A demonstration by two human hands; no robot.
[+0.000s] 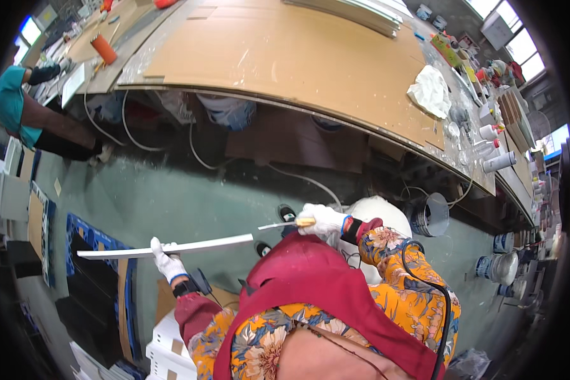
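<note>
A long, narrow white strip [209, 244] is gripped by my left hand [168, 261], which wears a white glove. The strip lies nearly level across the view, its right end slightly raised and pointing toward my lap. My right hand [326, 219], also gloved in white, is closed around the yellowish handle of a thin-bladed tool [305, 222]. Its slim metal blade points left, a short gap away from the strip's right end. Both hands are held in front of the red apron [297, 263], above the floor.
Ahead stands a workbench covered with brown cardboard [285, 50], with a crumpled white cloth [429, 92] on its right. Buckets [429, 215] stand under and beside it. A blue pallet [101, 235] bearing black pieces is at left. Beyond it, a person in teal [9, 95] works at the bench.
</note>
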